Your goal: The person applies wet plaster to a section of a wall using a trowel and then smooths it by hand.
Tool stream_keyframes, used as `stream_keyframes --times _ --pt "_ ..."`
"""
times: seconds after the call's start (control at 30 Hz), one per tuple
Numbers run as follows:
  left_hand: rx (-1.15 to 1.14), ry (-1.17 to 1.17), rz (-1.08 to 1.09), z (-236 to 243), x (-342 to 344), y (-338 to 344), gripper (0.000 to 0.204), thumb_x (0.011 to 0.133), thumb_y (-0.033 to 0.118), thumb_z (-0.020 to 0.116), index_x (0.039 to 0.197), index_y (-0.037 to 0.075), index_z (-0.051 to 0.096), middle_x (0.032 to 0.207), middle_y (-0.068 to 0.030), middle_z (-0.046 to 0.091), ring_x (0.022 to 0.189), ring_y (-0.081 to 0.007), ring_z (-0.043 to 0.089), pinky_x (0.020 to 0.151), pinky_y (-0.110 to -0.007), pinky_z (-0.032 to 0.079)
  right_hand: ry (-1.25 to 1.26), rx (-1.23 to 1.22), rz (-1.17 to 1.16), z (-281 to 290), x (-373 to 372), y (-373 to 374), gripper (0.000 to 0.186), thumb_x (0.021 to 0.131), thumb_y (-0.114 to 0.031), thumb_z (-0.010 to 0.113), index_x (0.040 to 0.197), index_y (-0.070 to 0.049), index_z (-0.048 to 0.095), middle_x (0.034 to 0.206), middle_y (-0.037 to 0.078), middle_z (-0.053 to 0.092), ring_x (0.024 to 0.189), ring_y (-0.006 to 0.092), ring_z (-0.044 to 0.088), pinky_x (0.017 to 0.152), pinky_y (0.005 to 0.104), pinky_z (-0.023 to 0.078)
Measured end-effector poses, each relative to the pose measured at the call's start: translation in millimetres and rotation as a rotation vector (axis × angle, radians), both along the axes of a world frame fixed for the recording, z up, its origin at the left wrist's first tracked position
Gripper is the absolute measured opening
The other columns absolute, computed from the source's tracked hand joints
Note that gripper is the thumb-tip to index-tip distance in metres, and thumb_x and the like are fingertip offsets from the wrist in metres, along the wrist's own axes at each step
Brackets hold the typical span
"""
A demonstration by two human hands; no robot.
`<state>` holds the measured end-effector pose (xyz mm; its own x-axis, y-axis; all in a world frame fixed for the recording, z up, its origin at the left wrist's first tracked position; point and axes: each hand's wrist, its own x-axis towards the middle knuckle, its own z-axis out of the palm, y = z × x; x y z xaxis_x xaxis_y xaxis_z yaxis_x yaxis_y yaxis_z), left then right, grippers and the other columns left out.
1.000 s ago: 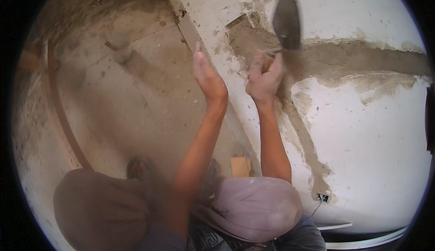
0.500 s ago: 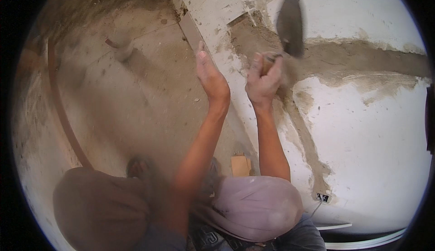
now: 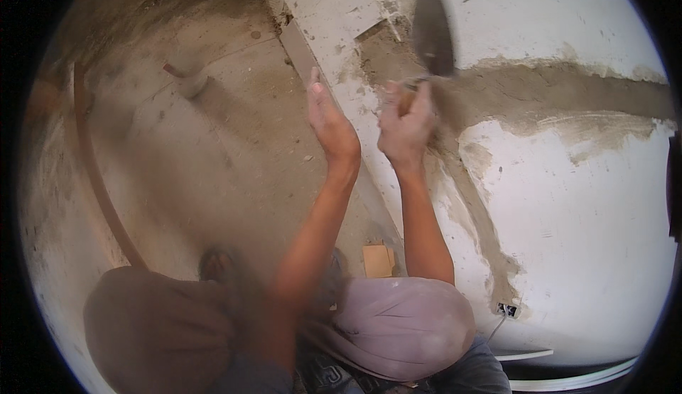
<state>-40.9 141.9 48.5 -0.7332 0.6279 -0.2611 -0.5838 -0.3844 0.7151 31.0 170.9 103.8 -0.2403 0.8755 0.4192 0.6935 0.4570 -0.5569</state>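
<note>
My right hand [image 3: 406,127] grips the handle of a pointed trowel [image 3: 433,31], its dark blade tilted up in front of the white wall [image 3: 568,202]. Behind the blade lies a patch of grey-brown mortar [image 3: 497,95], which runs as a broad band to the right and as a narrow strip down the wall. My left hand [image 3: 332,124] is held out beside the wall's foot, palm toward the wall, fingers stretched and holding nothing. Whether its fingertips touch the pale skirting strip [image 3: 300,47] cannot be made out.
A wired socket box [image 3: 506,310] sits at the lower end of the narrow mortar strip. Cardboard [image 3: 378,260] lies near my knee. On the dusty floor [image 3: 241,152] stands a blurred pale round object [image 3: 188,81]. A long brown strip [image 3: 96,174] curves along the left.
My right hand and the trowel have moved a little to the left, the blade swinging left over the mortar patch. My left hand stays almost where it was.
</note>
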Motion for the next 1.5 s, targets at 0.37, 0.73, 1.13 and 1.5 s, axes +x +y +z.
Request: stream_keyframes --times 0.37,0.73,1.13,1.5 --pt "0.028 0.017 0.005 -3 4 3 0.064 0.109 0.041 0.030 0.151 -0.008 0.032 0.156 -0.0239 0.036 0.144 -0.0318 0.036 0.120 -0.038 0.025 0.118 -0.261 -0.009 -17 17 -7 0.025 0.103 -0.026 0.055 0.106 -0.001 0.048 0.065 0.002 0.052 0.051 0.0104 0.051 0.046 0.0275 0.044" --pt "-0.008 0.007 -0.032 -18 -1 5 0.064 0.109 0.045 0.028 0.153 -0.001 0.032 0.158 -0.0200 0.035 0.146 -0.0316 0.033 0.120 -0.043 0.024 0.326 -0.015 0.212 -19 -9 15 0.024 0.106 -0.023 0.048 0.109 0.000 0.045 0.066 0.003 0.051 0.050 0.0084 0.049 0.044 0.0245 0.043" --pt "-0.086 -0.011 -0.008 -18 0 6 0.064 0.109 0.043 0.029 0.149 -0.006 0.037 0.155 -0.0234 0.037 0.146 -0.0330 0.033 0.119 -0.044 0.022 0.056 -0.050 0.054 -41 -15 30 0.036 0.103 -0.028 0.055 0.115 0.005 0.047 0.061 0.006 0.054 0.047 0.0133 0.053 0.046 0.0319 0.044" --pt "-0.083 -0.021 0.016 -15 0 8 0.063 0.109 0.039 0.030 0.146 -0.011 0.039 0.152 -0.0259 0.041 0.143 -0.0344 0.037 0.119 -0.040 0.025 0.156 0.042 0.028 -61 6 25 0.038 0.101 -0.028 0.058 0.112 0.007 0.048 0.095 0.027 0.064 0.087 0.0426 0.066 0.072 0.0457 0.049"
